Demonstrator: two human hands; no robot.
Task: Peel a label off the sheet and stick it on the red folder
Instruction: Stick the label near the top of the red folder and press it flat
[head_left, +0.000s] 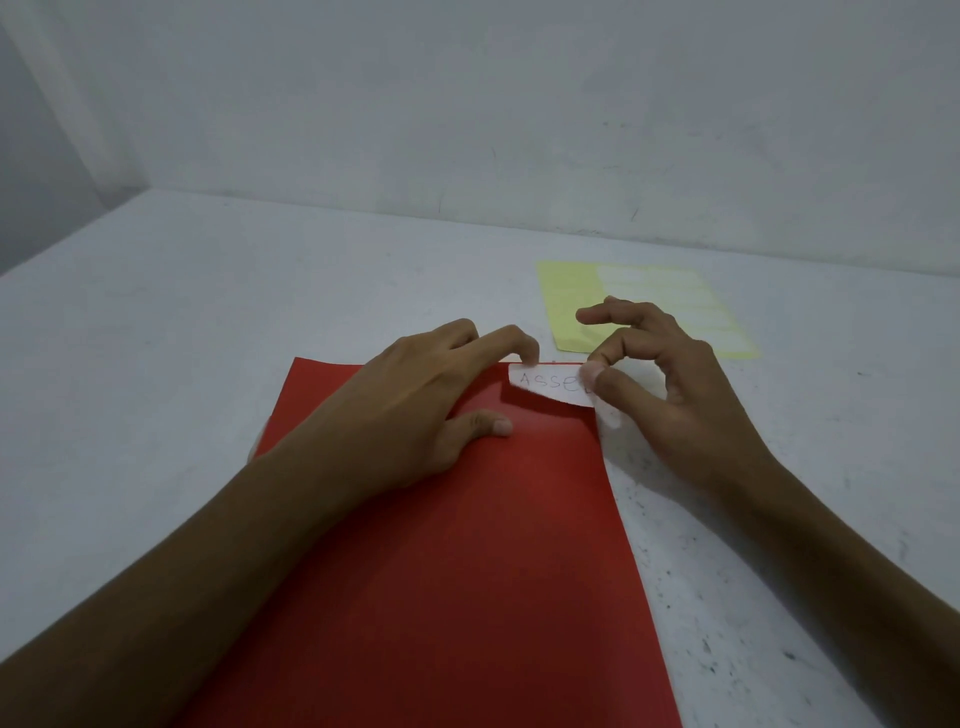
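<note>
The red folder (467, 545) lies flat on the table in front of me. A white label (548, 384) with handwriting sits at the folder's far right corner, its right end curled up. My left hand (431, 400) rests on the folder, with the index fingertip pressing the label's left end. The thumb and index finger of my right hand (670, 384) pinch the label's right end. The yellow label sheet (571, 301) lies farther back on the right, partly hidden by my right hand.
The white table (182, 338) is speckled with dark marks on the right side. A pale wall (467, 104) rises directly behind the table. White labels remain in rows on the yellow sheet.
</note>
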